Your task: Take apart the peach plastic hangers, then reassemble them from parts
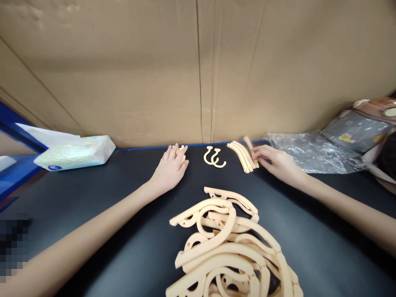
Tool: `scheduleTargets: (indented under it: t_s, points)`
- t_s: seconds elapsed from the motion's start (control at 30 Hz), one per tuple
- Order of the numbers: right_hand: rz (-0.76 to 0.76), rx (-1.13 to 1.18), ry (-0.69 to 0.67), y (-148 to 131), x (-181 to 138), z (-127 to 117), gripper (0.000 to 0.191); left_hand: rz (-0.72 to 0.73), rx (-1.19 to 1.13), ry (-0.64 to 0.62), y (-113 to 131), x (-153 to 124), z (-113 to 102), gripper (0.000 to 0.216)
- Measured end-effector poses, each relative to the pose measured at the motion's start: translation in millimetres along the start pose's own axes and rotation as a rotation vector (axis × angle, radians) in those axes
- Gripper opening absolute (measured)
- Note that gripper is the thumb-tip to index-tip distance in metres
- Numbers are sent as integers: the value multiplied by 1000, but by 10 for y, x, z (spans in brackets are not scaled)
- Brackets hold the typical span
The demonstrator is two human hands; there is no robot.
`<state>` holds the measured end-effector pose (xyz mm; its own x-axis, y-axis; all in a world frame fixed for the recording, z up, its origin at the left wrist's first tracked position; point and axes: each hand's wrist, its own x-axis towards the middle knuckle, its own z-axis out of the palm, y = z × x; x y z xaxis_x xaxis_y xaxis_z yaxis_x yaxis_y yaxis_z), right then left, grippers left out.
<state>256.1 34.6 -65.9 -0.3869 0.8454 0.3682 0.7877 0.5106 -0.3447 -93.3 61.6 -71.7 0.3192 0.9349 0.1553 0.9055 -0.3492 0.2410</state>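
Note:
My left hand (171,168) lies flat on the black table (93,198) with its fingers stretched out over a small cream plastic piece (181,149) at the far edge. My right hand (276,161) reaches to a small stack of curved cream strips (242,155); its fingertips touch their right ends, fingers bent together. Between the hands lie two cream hooks (214,157). A heap of cream plastic hanger parts (229,247) sits close to me, in front.
A cardboard wall (198,70) stands behind the table. A soft tissue pack (74,151) lies far left beside a blue frame (12,173). Crumpled clear plastic (306,154) and a dark packet (355,130) lie far right.

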Motion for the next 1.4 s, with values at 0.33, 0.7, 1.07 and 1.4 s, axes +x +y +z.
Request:
scheduleTargets:
  t_s: [0.33,0.7,1.07,1.4]
  points:
    - [88,46,3,-178,54,-5,26,28,8,32,104,-82,-128,62]
    - [-247,56,-271,-1431,-153,-106,25,186,-72,-560,412,-713,-821,44]
    - [-73,263,-188,-1473,308,33,19,0,-665,-364,480,-364,-892,17]
    - [-16,213,83,-1174,734,-329,39,-83,-1136,-33,791,140,-877,27]
